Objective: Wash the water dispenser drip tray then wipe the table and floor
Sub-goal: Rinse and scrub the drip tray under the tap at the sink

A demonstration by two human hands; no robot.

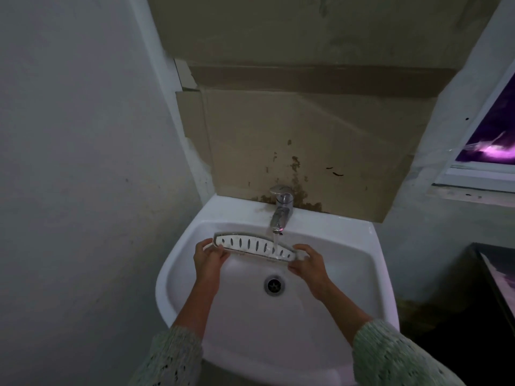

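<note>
I am looking down into a white wall-mounted sink (pixel 178 274) in a dim room. My left hand (pixel 209 259) grips the left end of the drip tray (pixel 255 245), a long, narrow, curved white tray with a row of dark slots along its top. The fingers (pixel 205 243) curl over its far edge and the thumb presses its near edge. My right hand (pixel 308 264) grips the right end the same way, fingers wrapped round the tip, thumb underneath on the near side. The tray is held level above the far part of the basin, just under the chrome tap (pixel 281 208). A stream of water (pixel 276 243) falls from the spout onto the right half of the tray. The round metal drain (pixel 274 285) lies near me, between my wrists. Stained brown cardboard (pixel 306 129) covers the wall behind the tap. Pale knitted sleeves (pixel 390 355) cover both forearms.
</note>
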